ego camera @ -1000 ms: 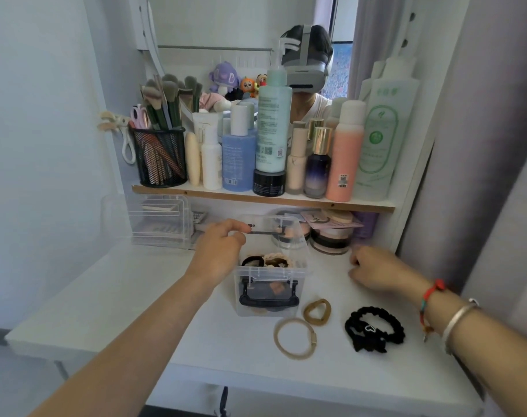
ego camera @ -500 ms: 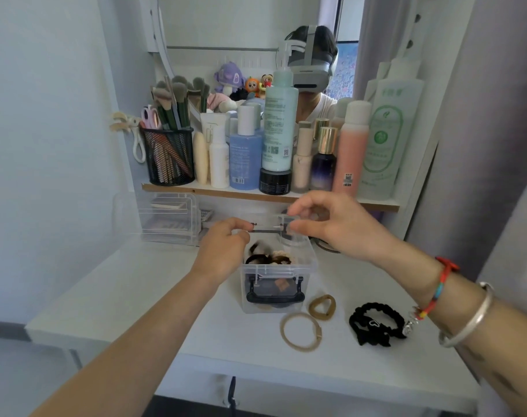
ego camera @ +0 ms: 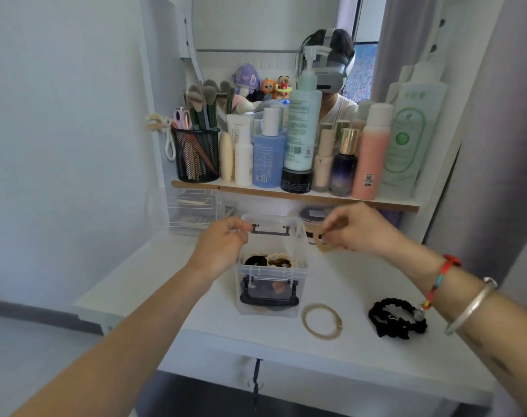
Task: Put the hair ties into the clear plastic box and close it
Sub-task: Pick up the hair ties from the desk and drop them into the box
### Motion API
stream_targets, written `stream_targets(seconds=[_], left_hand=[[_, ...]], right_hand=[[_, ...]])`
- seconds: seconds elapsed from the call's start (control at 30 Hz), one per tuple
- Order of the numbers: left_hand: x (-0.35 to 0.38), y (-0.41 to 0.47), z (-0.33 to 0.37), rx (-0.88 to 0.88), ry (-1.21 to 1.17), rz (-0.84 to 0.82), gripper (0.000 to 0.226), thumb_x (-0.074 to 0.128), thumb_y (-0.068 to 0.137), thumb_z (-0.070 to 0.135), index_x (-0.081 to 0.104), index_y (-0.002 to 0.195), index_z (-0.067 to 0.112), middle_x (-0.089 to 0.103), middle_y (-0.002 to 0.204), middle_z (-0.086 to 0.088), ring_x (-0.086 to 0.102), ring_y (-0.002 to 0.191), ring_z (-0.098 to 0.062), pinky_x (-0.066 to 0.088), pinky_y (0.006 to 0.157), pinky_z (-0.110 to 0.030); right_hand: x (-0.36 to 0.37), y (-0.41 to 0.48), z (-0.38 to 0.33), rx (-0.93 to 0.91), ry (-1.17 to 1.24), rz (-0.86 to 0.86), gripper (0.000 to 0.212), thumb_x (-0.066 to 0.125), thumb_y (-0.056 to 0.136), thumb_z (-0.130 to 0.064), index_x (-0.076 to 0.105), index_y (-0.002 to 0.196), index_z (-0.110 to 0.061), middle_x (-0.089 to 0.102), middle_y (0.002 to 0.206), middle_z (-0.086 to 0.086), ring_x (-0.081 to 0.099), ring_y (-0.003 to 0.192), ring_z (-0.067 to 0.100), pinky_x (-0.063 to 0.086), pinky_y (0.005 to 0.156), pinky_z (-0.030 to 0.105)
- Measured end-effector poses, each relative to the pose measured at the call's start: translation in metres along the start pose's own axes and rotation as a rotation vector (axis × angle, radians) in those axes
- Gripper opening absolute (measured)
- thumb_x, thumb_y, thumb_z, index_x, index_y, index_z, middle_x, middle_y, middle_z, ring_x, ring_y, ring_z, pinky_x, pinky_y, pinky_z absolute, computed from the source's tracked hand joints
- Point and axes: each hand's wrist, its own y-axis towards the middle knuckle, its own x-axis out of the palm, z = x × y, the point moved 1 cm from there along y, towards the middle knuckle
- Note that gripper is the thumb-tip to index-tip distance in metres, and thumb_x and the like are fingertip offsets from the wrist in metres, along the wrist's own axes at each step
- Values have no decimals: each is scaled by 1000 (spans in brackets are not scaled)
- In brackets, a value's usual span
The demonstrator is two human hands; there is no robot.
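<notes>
The clear plastic box point(ego camera: 298, 270) with a black front latch stands on the white table point(ego camera: 172, 278), its lid point(ego camera: 295, 227) tipped up and back. Inside lie a black and a cream hair tie point(ego camera: 268, 260). My left hand point(ego camera: 220, 251) grips the lid's left corner and holds it up. My right hand point(ego camera: 358, 228) is just right of the box, pinching a small tan hair tie point(ego camera: 322, 244) above the table. A larger tan hair tie point(ego camera: 322, 321) and a black scrunchie point(ego camera: 396, 322) lie on the table, right of the box's front.
A wooden shelf point(ego camera: 286, 192) just behind the box carries several bottles and a black mesh cup point(ego camera: 197, 155) of brushes. A clear drawer unit point(ego camera: 193, 213) stands at the back left. The table's front edge runs close below the ties.
My right hand left the lid, and now holds the small tan hair tie that lay by the box's front corner. My left hand still holds the lid up.
</notes>
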Motion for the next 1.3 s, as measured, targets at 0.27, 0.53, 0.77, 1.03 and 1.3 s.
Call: stream_targets(seconds=[0.27, 0.53, 0.77, 1.03, 1.3], left_hand=[[-5, -9, -1, 23, 0, 2, 29, 43, 89, 3, 62, 110, 8, 48, 108, 0, 49, 77, -8, 41, 66, -20], [-6, -14, 0, 17, 9, 28, 30, 42, 89, 3, 62, 110, 8, 49, 109, 1, 45, 95, -14, 42, 88, -32], [-5, -14, 0, 17, 6, 24, 30, 42, 89, 4, 62, 110, 9, 50, 104, -1, 49, 79, -11, 43, 74, -30], [9, -17, 6, 27, 15, 2, 30, 40, 89, 2, 61, 110, 7, 48, 113, -3, 44, 106, -17, 40, 96, -33], [30, -15, 12, 57, -7, -22, 30, 39, 90, 1, 61, 110, 5, 47, 107, 1, 43, 99, -13, 39, 90, -31]], right_hand=[[18, 4, -43, -7, 321, -45, 40, 54, 83, 6, 55, 123, -3, 59, 97, 6, 57, 57, 13, 53, 56, 19], [18, -24, 2, 179, -403, -627, 20, 66, 79, -18, 57, 97, -14, 66, 94, 12, 56, 60, 11, 45, 56, 22], [12, -17, 8, -11, -460, -288, 12, 64, 76, -9, 66, 68, -18, 59, 64, -5, 57, 68, 8, 39, 54, 12], [-14, -7, -22, -16, 230, -48, 19, 67, 78, -10, 59, 63, -18, 56, 59, 0, 46, 39, 2, 38, 36, 11], [-19, -33, 35, 290, -638, -617, 42, 56, 79, -1, 52, 120, -8, 51, 114, 8, 50, 87, 20, 45, 55, 22]])
